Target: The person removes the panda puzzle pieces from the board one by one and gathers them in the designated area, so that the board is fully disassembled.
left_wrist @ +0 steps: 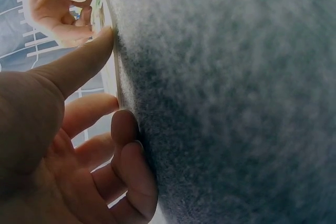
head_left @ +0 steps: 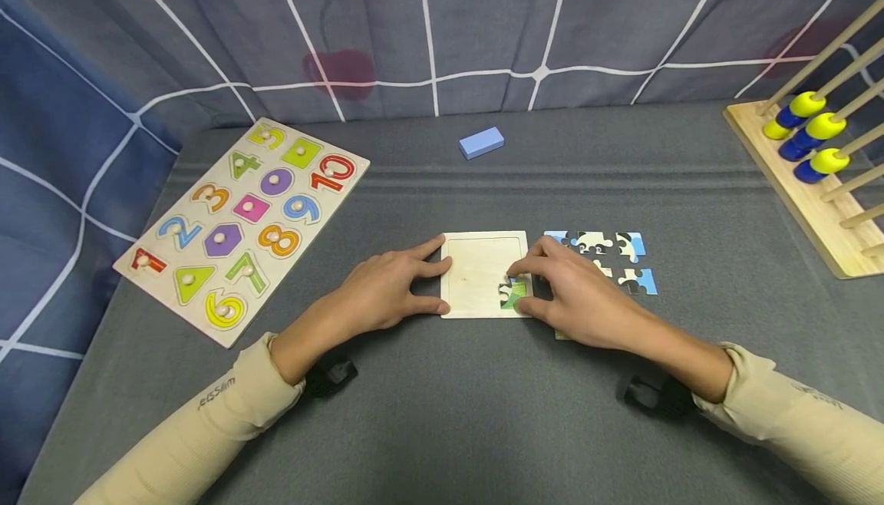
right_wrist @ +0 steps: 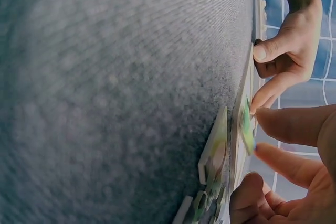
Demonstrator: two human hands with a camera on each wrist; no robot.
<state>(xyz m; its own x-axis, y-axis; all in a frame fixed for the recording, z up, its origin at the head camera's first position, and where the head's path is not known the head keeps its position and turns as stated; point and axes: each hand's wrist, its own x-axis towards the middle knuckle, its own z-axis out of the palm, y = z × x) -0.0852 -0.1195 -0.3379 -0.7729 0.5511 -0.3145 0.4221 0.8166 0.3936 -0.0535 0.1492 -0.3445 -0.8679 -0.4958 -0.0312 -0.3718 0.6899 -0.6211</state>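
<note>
My left hand (head_left: 383, 290) rests at the left edge of a square wooden puzzle tray (head_left: 473, 267), thumb and index finger spread along its side. In the left wrist view its thumb (left_wrist: 92, 59) touches the rim. My right hand (head_left: 580, 294) pinches a green jigsaw piece (head_left: 513, 298) between thumb and index finger, over the tray's lower right corner. The right wrist view shows this piece (right_wrist: 245, 124) slightly tilted at the tray's surface. Loose jigsaw pieces (head_left: 631, 246) with panda-like black and white and blue parts lie right of the tray, partly hidden under the right hand.
A wooden number-and-shape peg board (head_left: 238, 229) lies at the left. Behind the tray is a blue block (head_left: 481, 143). A wooden abacus-like bead frame (head_left: 794, 183) stands at the right edge. A checked curtain (head_left: 387, 29) hangs behind the grey table surface (head_left: 442, 405).
</note>
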